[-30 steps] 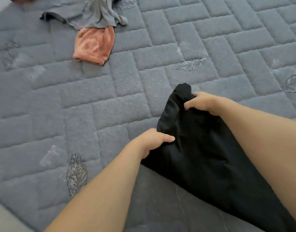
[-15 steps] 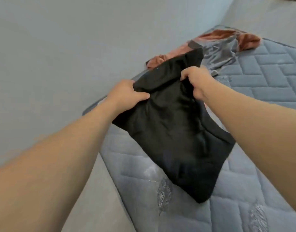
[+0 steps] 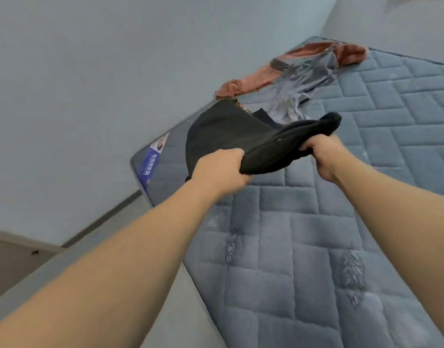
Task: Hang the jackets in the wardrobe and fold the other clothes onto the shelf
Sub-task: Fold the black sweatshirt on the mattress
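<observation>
A black garment [image 3: 231,131] is held up above the grey quilted mattress [image 3: 316,234]. My left hand [image 3: 217,169] grips its near left edge with curled fingers. My right hand [image 3: 321,153] grips the bunched fabric further right, and a dark end sticks out past it. The far part of the garment billows out away from me. At the mattress's far corner lie a rust-coloured garment [image 3: 253,79] and a grey garment [image 3: 301,79] in a heap.
A pale grey wall [image 3: 115,71] runs along the mattress's left side. A blue label [image 3: 150,159] shows on the mattress edge. A narrow strip of bed frame [image 3: 165,297] lies between the wall and the mattress.
The black garment has risen off the mattress and swung forward, its hanging part now flung out flat away from me. My view has lifted towards the wall.
</observation>
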Tool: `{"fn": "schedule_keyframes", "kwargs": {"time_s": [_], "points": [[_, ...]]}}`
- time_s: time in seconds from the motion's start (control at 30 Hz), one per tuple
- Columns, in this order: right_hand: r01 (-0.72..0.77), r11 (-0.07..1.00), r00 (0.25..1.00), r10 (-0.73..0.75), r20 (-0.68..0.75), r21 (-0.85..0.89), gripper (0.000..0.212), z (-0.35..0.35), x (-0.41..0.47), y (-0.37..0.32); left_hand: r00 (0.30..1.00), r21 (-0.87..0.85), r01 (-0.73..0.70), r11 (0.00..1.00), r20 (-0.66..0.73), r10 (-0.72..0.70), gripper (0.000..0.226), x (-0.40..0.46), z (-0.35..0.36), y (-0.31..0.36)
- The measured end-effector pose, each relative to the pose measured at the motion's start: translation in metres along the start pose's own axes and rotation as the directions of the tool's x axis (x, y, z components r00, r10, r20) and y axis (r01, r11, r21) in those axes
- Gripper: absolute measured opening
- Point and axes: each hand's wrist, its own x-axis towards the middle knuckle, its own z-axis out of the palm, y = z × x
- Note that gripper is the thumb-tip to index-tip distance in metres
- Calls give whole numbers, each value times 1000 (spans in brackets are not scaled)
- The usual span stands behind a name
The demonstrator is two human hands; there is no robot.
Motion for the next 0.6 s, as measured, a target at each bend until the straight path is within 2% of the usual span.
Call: {"fn": "schedule_keyframes", "kwargs": {"time_s": [0.07,0.1,0.17,0.23,0.27,0.33,0.37,0.4,0.43,0.47,0.5,0.57,0.6], "points": [[-116,988,992,111,-53,-98,33,-45,-20,64,968,-56,61,997,245,-46,18,-30,75,36],[-182,967,982,170,-85,-180,21,-70,-30,95,912,-84,103,991,406,-60,18,-47,111,57],[-310,867,951,282,-128,-391,18,-121,-49,149,701,-129,162,978,713,-22,30,-79,171,105],[-431,669,884,446,-137,-605,10,-166,-68,179,464,-166,194,967,884,59,56,-104,209,150],[-479,550,822,554,-130,-684,16,-186,-74,186,361,-185,213,959,927,99,68,-113,219,168],[-496,299,640,761,-110,-815,57,-220,-77,186,206,-203,250,947,966,153,75,-121,226,187],[-473,233,554,829,-82,-850,73,-232,-73,180,152,-211,270,940,973,174,72,-118,224,186],[-446,214,501,864,-45,-869,82,-240,-67,172,106,-220,311,925,975,197,67,-113,221,180],[-438,239,477,879,1,-867,82,-242,-58,162,83,-231,361,903,973,216,61,-104,217,170],[-446,290,487,872,42,-847,77,-239,-48,155,114,-251,392,885,968,224,54,-93,211,157],[-449,355,535,842,71,-820,66,-232,-36,149,196,-271,393,879,958,208,49,-79,207,142],[-419,495,662,740,116,-761,47,-206,-9,139,434,-281,369,886,895,103,49,-45,198,111],[-387,568,740,661,123,-727,44,-192,8,139,547,-288,390,875,837,31,52,-26,196,94]]}}
